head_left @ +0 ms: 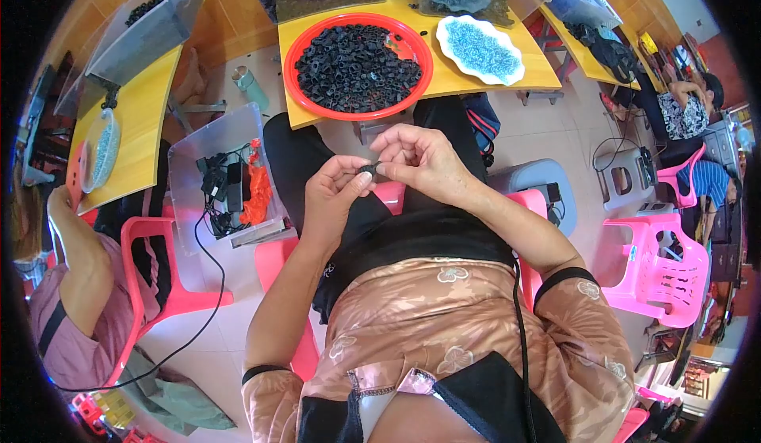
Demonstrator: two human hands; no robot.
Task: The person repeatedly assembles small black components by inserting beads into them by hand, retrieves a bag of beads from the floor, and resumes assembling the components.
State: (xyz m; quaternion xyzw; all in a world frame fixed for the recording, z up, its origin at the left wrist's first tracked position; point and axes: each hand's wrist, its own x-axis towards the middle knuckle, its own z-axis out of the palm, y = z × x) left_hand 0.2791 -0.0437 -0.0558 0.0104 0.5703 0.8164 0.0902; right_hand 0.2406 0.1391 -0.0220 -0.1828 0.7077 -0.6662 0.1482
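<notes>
The left hand [337, 189] has its grip closed on a small dark piece [368, 169], pinched between thumb and fingers above the lap, while the right hand [432, 166] brings its thumb and fingertips together at the same piece, though whether it clasps anything of its own cannot be told. Just beyond the hands, the yellow bench [539, 78] carries a round red tray [357, 115] heaped with black pieces [349, 66] and, beside it, a scalloped white dish [498, 79] of blue bits [478, 48].
</notes>
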